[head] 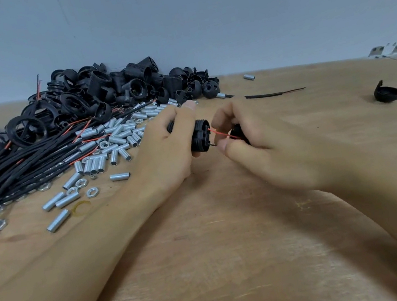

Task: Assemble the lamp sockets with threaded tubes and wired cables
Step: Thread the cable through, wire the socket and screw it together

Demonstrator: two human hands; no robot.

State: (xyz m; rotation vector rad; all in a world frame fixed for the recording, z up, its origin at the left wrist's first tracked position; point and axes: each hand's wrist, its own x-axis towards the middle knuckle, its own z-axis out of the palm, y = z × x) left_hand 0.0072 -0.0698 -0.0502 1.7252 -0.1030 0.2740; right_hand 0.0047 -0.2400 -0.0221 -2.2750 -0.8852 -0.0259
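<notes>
1. Head view: round black plastic lamp socket [200, 135] sits clamped in left hand [166, 150] fingers.
2. Right hand [250, 139] pinches thin red wire [221, 133] entering it.
3. Wiring unfinished; many shiny metal tubes [113, 148] wait beyond the left fingers.

two hands [164, 140] meet over the worktop [211, 266], with one socket body [200, 135] between them and one red wire [221, 134]. left of the hands: tubes [112, 143], cables [23, 163] and black socket parts [108, 89], too many to count. right of the hands: one loose cap [387, 93], one stray tube [249, 77].
</notes>
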